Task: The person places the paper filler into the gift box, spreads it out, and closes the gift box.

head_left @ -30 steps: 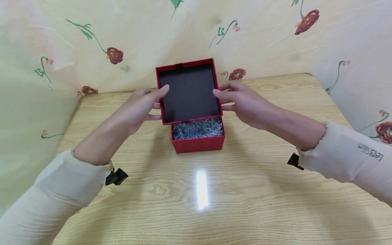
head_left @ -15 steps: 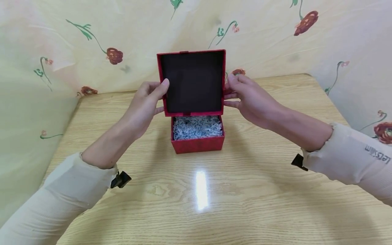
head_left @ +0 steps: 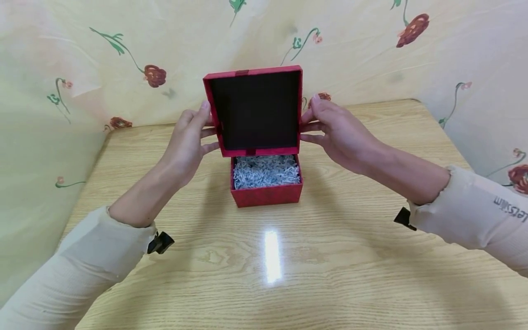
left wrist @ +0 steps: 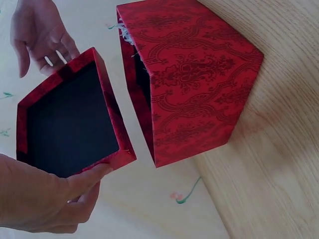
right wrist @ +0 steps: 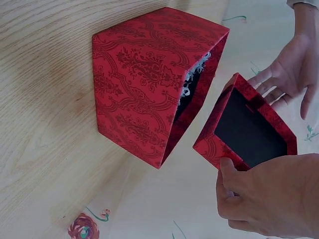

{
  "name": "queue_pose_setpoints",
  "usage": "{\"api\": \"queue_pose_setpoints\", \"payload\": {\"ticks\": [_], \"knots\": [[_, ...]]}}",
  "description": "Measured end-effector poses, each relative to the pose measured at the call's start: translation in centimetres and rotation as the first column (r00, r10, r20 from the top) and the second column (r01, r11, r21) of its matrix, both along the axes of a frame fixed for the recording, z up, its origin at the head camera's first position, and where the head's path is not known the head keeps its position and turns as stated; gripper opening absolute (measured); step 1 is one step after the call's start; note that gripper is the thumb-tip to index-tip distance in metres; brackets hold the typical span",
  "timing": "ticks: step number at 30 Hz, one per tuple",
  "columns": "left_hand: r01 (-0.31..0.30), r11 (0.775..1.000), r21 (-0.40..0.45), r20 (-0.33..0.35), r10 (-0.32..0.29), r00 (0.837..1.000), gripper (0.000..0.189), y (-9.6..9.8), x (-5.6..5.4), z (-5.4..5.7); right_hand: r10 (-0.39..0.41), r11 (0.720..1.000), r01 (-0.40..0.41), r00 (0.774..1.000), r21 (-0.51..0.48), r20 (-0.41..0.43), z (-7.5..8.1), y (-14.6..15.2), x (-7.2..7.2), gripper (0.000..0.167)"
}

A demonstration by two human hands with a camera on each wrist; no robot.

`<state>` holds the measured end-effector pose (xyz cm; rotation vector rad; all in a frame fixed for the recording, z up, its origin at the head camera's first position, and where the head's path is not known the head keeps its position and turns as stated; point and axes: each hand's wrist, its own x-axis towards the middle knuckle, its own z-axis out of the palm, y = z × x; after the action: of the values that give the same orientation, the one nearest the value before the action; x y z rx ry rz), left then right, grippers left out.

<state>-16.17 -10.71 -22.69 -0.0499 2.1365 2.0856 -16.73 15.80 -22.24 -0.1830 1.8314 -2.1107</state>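
Observation:
In the head view my left hand (head_left: 187, 137) and right hand (head_left: 340, 128) hold a red square box lid (head_left: 253, 112) between them, its black inside facing me. Fairly straight fingers press its left and right sides, and both thumbs stand off the rim. The raised lid overlaps the back of a red box (head_left: 268, 195) standing on the table. Pale shredded paper (head_left: 266, 172) fills the box. Both wrist views show a gap between the lid (left wrist: 75, 119) and the dark-patterned box (right wrist: 134, 84). The lid's outer face is hidden.
The box stands on a light wood-grain table (head_left: 264, 298), which reflects a bright strip of light. A pale cloth (head_left: 198, 46) with red flowers hangs behind the table and at its sides. Small black clips (head_left: 161, 243) show at both sleeves.
The lid has risen and tipped more upright, uncovering more of the shredded paper. Both thumbs have come off the rim, the right one first. The box has stayed in place.

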Motion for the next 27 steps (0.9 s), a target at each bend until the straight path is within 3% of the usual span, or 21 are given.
{"api": "queue_pose_setpoints", "payload": {"ticks": [6,11,27], "knots": [[-0.081,0.996,-0.026,-0.004,0.081,0.997,0.035,0.13,-0.06,-0.55,0.002,1.000,-0.002,1.000,0.023,-0.014,-0.29,-0.24,0.03,0.034],[-0.103,0.994,-0.031,-0.034,0.102,0.994,0.044,0.08,-0.01,-0.80,0.004,0.999,-0.002,0.999,0.038,-0.035,-0.55,-0.29,-0.05,0.033],[-0.178,0.979,0.096,0.013,0.178,0.984,0.036,0.23,-0.20,-0.56,-0.034,0.999,0.035,0.998,0.033,-0.044,-0.80,-0.37,-0.61,0.030]]}}
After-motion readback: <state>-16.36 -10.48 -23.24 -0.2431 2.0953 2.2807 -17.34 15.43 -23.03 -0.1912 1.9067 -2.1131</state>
